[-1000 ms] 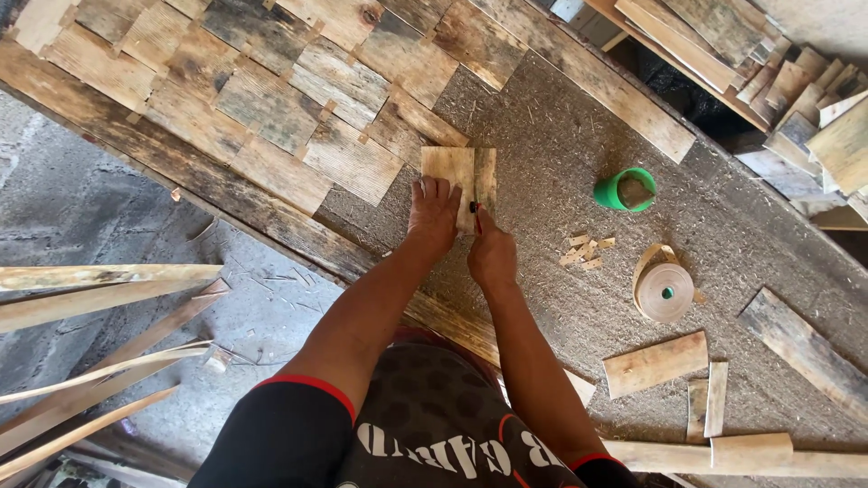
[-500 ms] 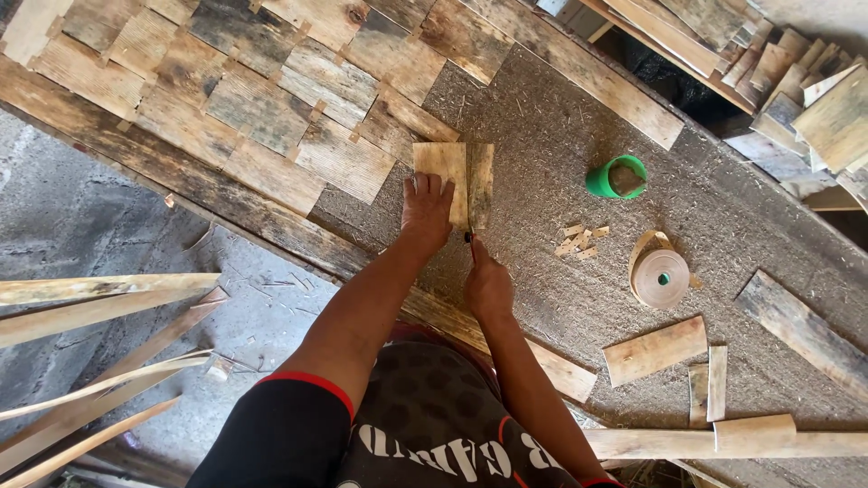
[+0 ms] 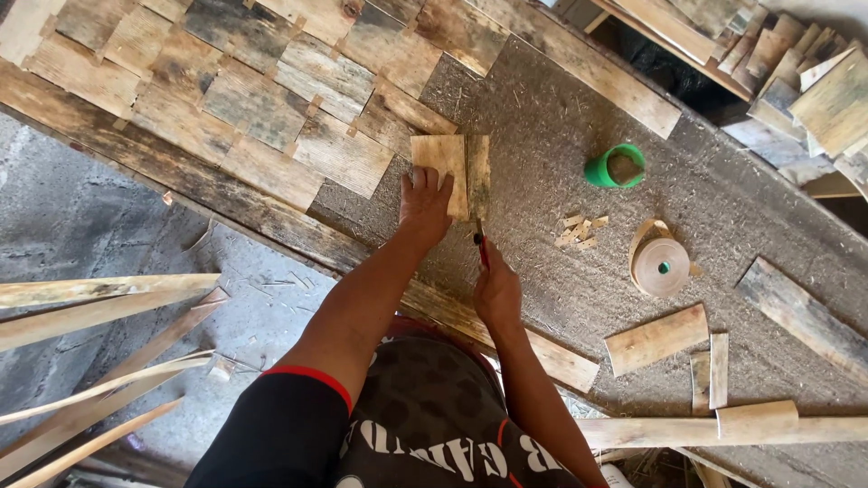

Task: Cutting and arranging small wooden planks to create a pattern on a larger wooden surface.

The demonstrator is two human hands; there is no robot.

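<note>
My left hand [image 3: 425, 203] presses flat on a pale square wood piece [image 3: 440, 161] lying on the rough grey board [image 3: 561, 298]. A darker narrow strip [image 3: 478, 172] lies against that piece's right edge. My right hand [image 3: 497, 291] grips a red pencil [image 3: 482, 246], its tip near the lower end of the strip. To the left, many weathered wood tiles [image 3: 253, 99] are laid in rows on the board.
A green cup [image 3: 616, 166], small wood chips [image 3: 580, 230] and a roll of tape [image 3: 661, 265] lie to the right. Offcuts [image 3: 657, 339] and a long plank [image 3: 723, 427] lie nearer me. Loose slats [image 3: 99, 298] lean at lower left, and stacked wood [image 3: 796, 72] sits upper right.
My right hand has drawn back toward me from beside the wood piece, and the red pencil now shows in it. My left hand stays on the pale piece.
</note>
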